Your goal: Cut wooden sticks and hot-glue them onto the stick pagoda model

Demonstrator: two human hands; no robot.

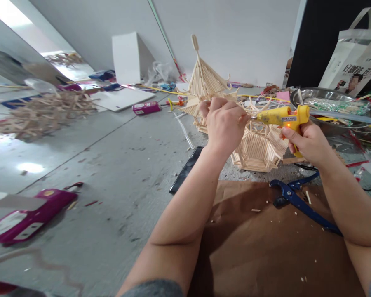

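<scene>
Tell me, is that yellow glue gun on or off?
On, it seems: a small orange light glows on the glue gun, held in the right hand.

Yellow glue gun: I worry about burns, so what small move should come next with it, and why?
Probably have the right hand ease the yellow glue gun slightly back from the left hand: its nozzle points at those fingertips, very close, and its orange light glows, suggesting heat.
</scene>
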